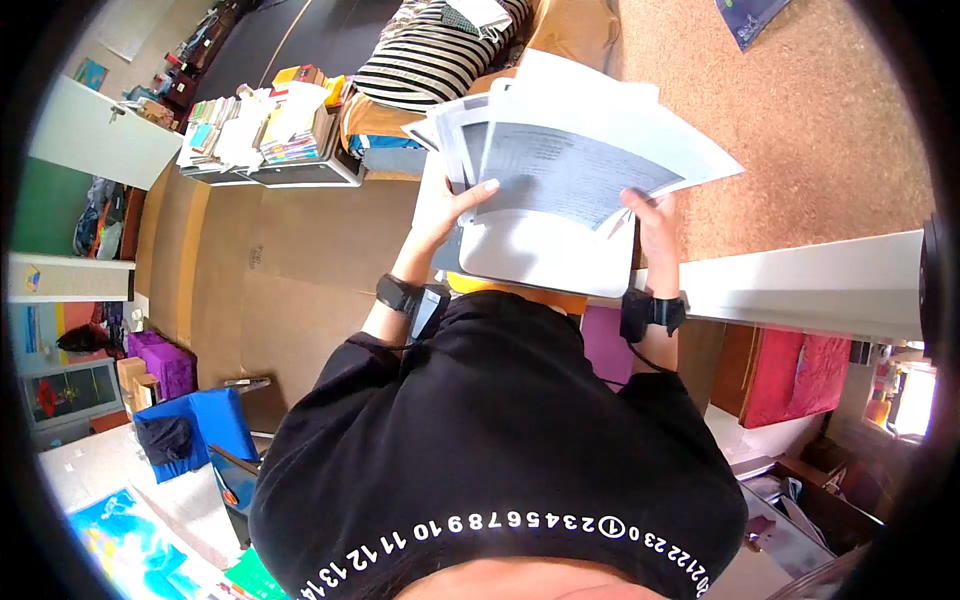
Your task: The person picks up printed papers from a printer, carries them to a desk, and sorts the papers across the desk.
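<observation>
Both hands grip a spread of printed paper sheets (575, 165) in front of the body. My left hand (445, 210) is closed on the left edges, its thumb lying over the front sheet, with several sheets fanned out behind. My right hand (652, 218) pinches the lower right edge, thumb on top. The front sheet looks grey with lines of text too small to read. Below the sheets is a white flat surface with rounded corners (545, 255); I cannot tell what it belongs to. Black devices are strapped to the left wrist (412, 303) and right wrist (652, 315).
A striped cushion (440, 55) lies beyond the papers. Books and papers are piled on a low cabinet (310, 175) at the left. A white ledge (800, 280) runs along the right, near the right wrist. At lower left stands a blue folding chair (215, 425).
</observation>
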Demonstrator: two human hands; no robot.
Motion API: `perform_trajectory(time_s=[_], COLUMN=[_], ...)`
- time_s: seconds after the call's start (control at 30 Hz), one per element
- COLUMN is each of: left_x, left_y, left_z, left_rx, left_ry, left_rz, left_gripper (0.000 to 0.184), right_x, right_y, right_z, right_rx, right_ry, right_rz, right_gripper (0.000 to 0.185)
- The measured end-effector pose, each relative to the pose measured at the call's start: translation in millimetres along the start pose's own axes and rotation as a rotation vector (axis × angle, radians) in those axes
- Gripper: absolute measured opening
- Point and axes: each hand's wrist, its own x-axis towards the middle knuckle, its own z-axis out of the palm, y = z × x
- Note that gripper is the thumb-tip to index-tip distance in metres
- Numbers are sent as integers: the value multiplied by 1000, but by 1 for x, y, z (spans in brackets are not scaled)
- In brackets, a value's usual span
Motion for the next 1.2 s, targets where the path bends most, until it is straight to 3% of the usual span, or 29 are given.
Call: perform_trajectory(time_s=[0.07,0.2,0.23,0.3,0.33,0.47,0.57,0.7,0.8,0.83,0.9,1.0,1.2], left_x=[8,12,17,20,23,27,28,27,27,27,21,26,37], left_y=[2,7,13,19,22,16,19,22,4,-2,-5,-12,-1], left_z=[0,9,-4,-2,4,12,6,-7,-12,-8,9,5,-8], left_rx=[135,100,29,-137,-175,71,-141,-135,59,258,119,58,-67], left_ry=[-55,25,-100,-30,8,24,23,-41,-118,-112,12,13,-111], left_rz=[9,93,-68,132,196,-35,-1,112,-46,61,52,-10,30], left_gripper=[60,71,74,66,52,35,32,46,51,52,50,45,45], right_x=[0,6,7,8,7,4,5,3,-2,-5,-9,-8,-2], right_y=[6,11,13,16,16,50,35,41,54,61,66,66,52], right_z=[4,9,-1,-15,-11,3,9,-5,-10,-7,-1,7,-18], right_rx=[-63,-82,-58,-11,-26,-113,-12,23,-16,-51,-28,78,31], right_ry=[14,-20,-37,-74,-57,17,13,33,37,25,47,92,54], right_rz=[-7,-26,2,64,52,15,24,46,70,56,80,117,73], right_gripper=[55,48,48,47,47,53,56,55,55,55,55,54,47])
